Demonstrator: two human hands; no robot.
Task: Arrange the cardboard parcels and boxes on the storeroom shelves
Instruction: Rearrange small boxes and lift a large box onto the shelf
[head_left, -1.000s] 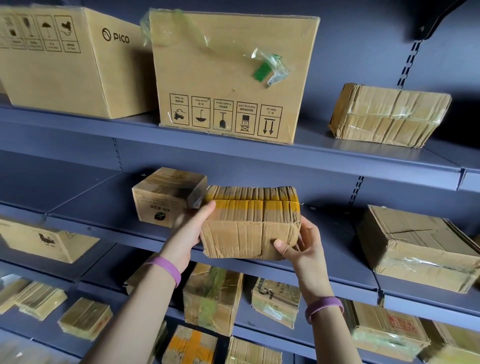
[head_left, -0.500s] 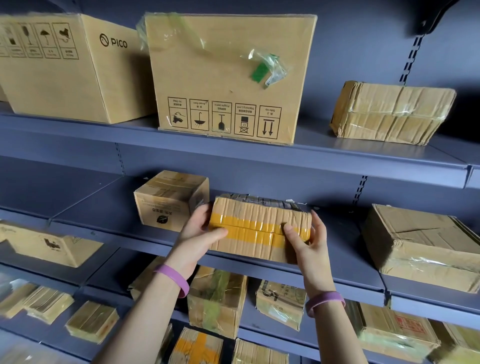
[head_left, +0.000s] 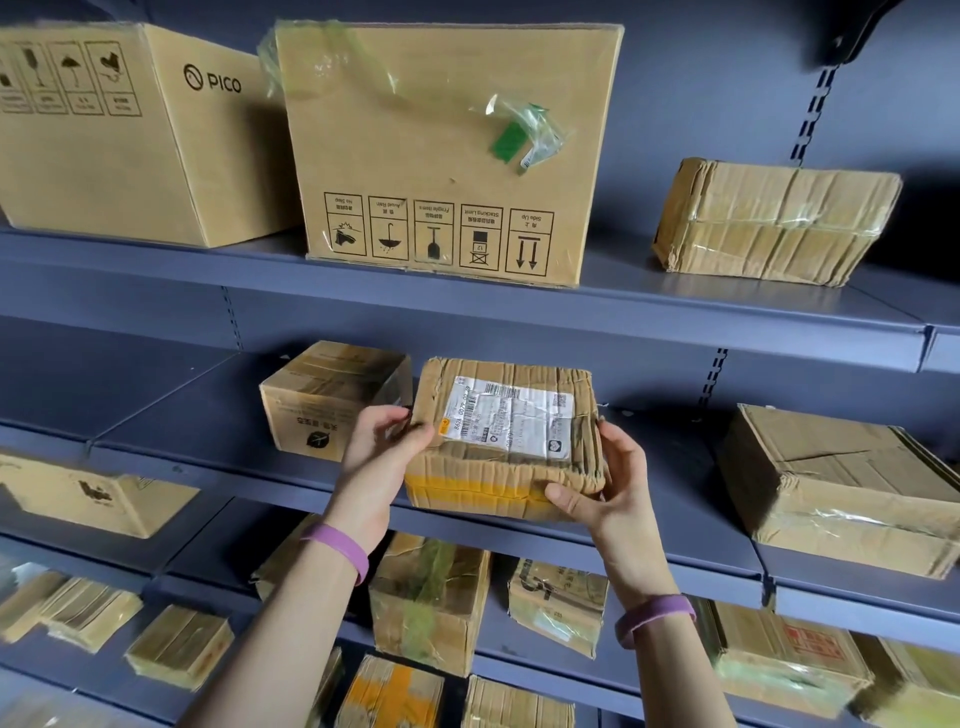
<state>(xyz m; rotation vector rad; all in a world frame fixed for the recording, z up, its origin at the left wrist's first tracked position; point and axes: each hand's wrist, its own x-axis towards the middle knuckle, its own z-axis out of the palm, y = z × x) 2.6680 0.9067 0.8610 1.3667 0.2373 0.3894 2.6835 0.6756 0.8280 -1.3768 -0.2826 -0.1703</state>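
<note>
A crumpled cardboard parcel with yellow tape and a white shipping label facing up sits at the front edge of the middle shelf. My left hand grips its left side, thumb on top. My right hand grips its right front corner, thumb under the front edge. A small printed box stands just left of the parcel, behind my left hand.
On the top shelf stand a PICO box, a large box with handling symbols and a wrapped parcel. A taped box sits to the right on the middle shelf. Several parcels fill the lower shelves.
The parcel has been tipped from standing on edge to lying flat, label up, and lowered onto the middle shelf. Both hands stayed on its sides.
</note>
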